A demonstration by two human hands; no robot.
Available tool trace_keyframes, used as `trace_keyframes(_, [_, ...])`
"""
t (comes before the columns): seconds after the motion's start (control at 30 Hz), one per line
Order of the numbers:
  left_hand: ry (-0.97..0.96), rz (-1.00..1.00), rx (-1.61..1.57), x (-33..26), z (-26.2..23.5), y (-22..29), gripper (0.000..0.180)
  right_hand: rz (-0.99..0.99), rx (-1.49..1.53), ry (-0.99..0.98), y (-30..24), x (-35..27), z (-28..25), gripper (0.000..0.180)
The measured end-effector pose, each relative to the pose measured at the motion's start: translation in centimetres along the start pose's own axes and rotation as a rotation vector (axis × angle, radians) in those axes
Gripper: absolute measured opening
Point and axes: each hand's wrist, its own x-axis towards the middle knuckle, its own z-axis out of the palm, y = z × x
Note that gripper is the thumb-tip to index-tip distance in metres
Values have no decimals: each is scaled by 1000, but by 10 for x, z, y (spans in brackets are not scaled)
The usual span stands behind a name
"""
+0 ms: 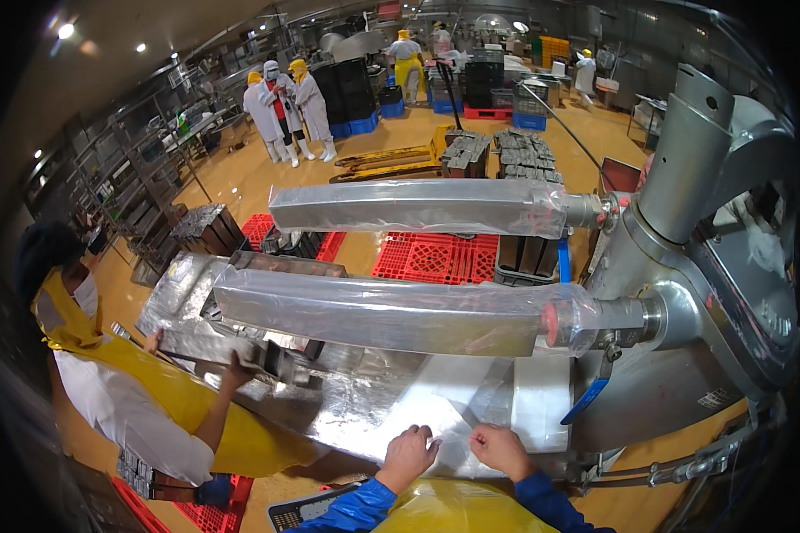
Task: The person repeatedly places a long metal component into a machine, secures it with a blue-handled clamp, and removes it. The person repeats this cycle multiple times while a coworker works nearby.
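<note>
My left hand [408, 457] and my right hand [501, 450] are held close together over the near edge of a shiny metal table. The fingers of both are curled in a pinch on a thin clear plastic bag [449, 419], whose outline blends into the tabletop. Just beyond it, a long square metal tube [391, 311] wrapped in clear plastic runs sideways from a big steel machine [658, 266]. A second wrapped tube [409, 206] lies parallel farther away. Near my right hand, a blue-handled valve lever [587, 400] hangs below the closer tube's joint.
At left, a co-worker in a yellow apron [160, 391] holds a long metal mould [209, 348] over the table [347, 391]. Red pallets [436, 258], a yellow pallet jack [391, 163] and stacked metal moulds [524, 155] stand beyond. Several people in white coats [311, 107] are farther back.
</note>
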Motion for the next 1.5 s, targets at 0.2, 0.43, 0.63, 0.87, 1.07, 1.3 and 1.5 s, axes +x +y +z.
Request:
trace_keyframes(0.2, [163,321,80,8,-4,15,21,-165,-288,47,-35,7,10,16])
trace_keyframes(0.43, [233,190,102,14,-25,-2,14,-55,-286,213,-14,10,-5,21])
trace_keyframes(0.63, [58,-51,-284,-12,0,-17,18,305,60,115,-30,10,-28,32])
trace_keyframes(0.87, [-23,-624,-1882,-1,31,-27,13,-192,-156,327,2,-1,8,24])
trace_keyframes(1.07, [-60,-383,-2422,10,-11,-13,8,-283,213,243,-18,-7,11,15])
trace_keyframes(1.3, [-137,-33,-1240,0,-5,4,29,254,1772,60,-17,-5,4,13])
trace_keyframes(1.5, [-176,-199,-1444,18,-17,13,19,297,1604,-132,61,-20,10,29])
